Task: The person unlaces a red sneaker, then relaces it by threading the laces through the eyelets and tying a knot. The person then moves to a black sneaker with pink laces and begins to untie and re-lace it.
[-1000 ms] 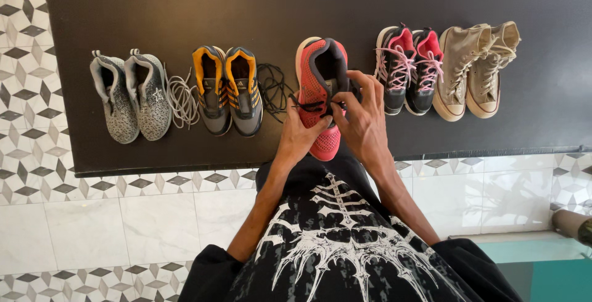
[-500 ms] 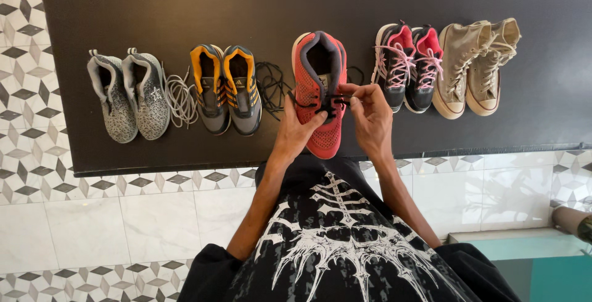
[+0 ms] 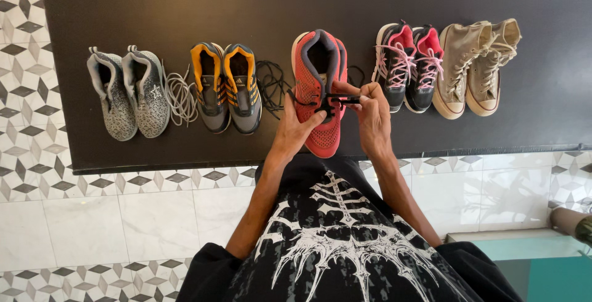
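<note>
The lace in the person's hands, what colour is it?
Black lace, clearest in the head view.

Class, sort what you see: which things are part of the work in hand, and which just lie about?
In hand: red shoe; black lace; left hand; right hand.

Lying about: grey pair; orange-trimmed pair; loose black lace; pink-laced pair; beige high-tops.
</note>
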